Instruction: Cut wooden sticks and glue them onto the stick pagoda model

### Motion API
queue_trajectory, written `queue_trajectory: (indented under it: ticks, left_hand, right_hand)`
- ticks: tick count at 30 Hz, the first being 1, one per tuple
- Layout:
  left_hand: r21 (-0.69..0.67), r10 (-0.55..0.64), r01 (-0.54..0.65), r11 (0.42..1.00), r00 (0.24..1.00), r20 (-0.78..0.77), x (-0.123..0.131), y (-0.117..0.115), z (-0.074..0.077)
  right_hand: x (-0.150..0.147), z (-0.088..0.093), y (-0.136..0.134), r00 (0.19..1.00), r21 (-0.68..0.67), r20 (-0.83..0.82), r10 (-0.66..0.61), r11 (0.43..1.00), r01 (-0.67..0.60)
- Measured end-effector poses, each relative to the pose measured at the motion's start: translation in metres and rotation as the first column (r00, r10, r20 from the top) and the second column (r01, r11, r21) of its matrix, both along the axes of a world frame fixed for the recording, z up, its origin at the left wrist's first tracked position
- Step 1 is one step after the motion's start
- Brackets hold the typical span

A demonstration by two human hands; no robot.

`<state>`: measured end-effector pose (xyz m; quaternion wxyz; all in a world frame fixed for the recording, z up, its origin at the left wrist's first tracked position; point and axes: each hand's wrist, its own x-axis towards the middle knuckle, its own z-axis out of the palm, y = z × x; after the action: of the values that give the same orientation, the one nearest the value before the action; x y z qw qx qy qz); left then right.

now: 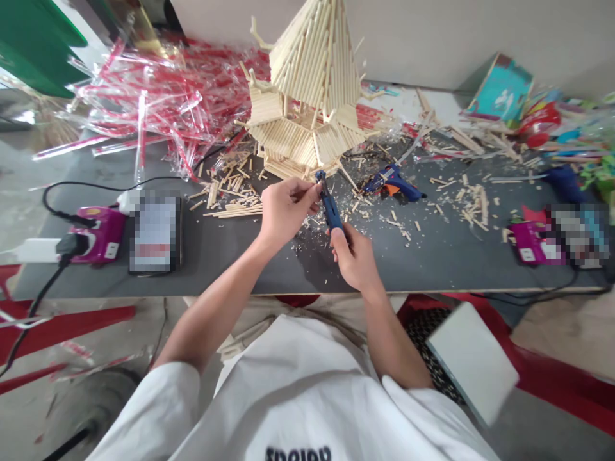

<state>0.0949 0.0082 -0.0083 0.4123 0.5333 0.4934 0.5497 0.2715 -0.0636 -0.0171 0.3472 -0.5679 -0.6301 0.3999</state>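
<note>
My right hand is wrapped round a pair of blue-handled pliers, whose head points away from me. Close beside that head, my left hand is closed in a pinch; whatever its fingertips hold is too small to make out. Just beyond both hands stands a pagoda-like model built of pale wooden sticks, with a steep pointed roof and upturned eave tips. Short cut sticks lie left of my left hand. A blue glue gun rests on the table to the right of the pliers.
Red-and-clear plastic wrappers are heaped at the back left. A phone and a purple power strip with cables sit left on the grey table. At right are another purple power strip, wood scraps and a turquoise box.
</note>
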Motion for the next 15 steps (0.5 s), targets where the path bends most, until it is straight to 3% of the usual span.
queue_trajectory:
  ticks: [11, 15]
  left_hand:
    - [0.055, 0.052, -0.042, 0.998, 0.981, -0.185, 0.0006, -0.0026, -0.0021]
    - [0.114, 0.092, -0.058, 0.992, 0.943, -0.321, -0.007, -0.004, -0.0006]
  right_hand:
    - [-0.0012, 0.0061, 0.0011, 0.99, 0.039, 0.138, 0.008, 0.999, -0.014]
    - [0.0033, 0.009, 0.0015, 0.999, -0.07, 0.013, 0.029, 0.997, -0.028]
